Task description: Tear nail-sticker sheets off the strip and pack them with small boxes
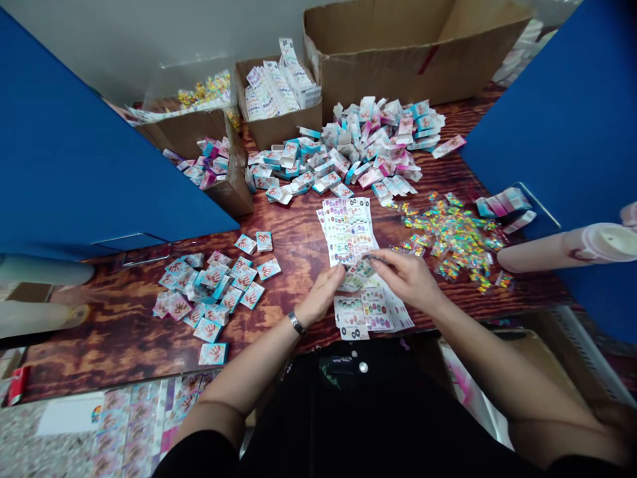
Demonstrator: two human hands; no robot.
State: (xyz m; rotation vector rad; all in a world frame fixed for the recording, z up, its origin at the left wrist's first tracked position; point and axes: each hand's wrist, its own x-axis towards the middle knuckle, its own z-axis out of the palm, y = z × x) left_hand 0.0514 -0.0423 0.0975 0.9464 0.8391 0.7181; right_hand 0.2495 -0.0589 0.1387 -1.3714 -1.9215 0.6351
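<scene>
Well, loose nail-sticker sheets (347,231) lie fanned on the desk (124,332) between the hands. The right hand's (408,279) fingers pinch a thin dark strip (373,257), the left hand's (318,295) rest together at the sheets' edge. Printed packets (213,292) lie scattered nearby, a far bigger heap of packets (348,149) beyond.

Printed sheets (347,229) are laid at the centre of the counter (124,325), with small packets (209,292) spread to their left and foil pieces (450,242) to their right. A heap of cartons (348,149) is placed behind them, and cardboard boxes (408,46) are set along the top of the frame.
</scene>
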